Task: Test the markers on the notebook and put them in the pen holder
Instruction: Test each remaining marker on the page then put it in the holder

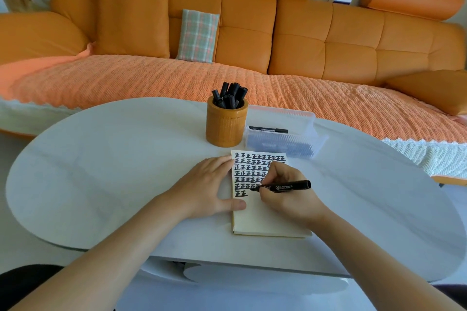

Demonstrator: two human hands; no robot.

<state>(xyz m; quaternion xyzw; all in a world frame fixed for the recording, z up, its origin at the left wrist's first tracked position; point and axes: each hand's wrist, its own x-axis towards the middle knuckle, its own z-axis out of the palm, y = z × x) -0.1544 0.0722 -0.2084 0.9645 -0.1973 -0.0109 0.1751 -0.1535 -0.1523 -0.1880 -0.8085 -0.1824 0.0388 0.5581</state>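
Observation:
A cream notebook [265,219] lies open on the white table, its upper half filled with rows of black marks. My right hand [288,192] grips a black marker [290,186] with its tip touching the page at the lowest row of marks. My left hand [209,189] rests flat on the notebook's left edge, thumb on the page. Behind the notebook stands an orange pen holder [226,125] with several black markers [230,96] in it. One more black marker [267,130] lies in a clear plastic box [283,139] to the holder's right.
The white oval table [113,171] extends left and right of the notebook. An orange sofa [252,33] with a textured orange cover and a plaid cushion [198,35] stands behind the table.

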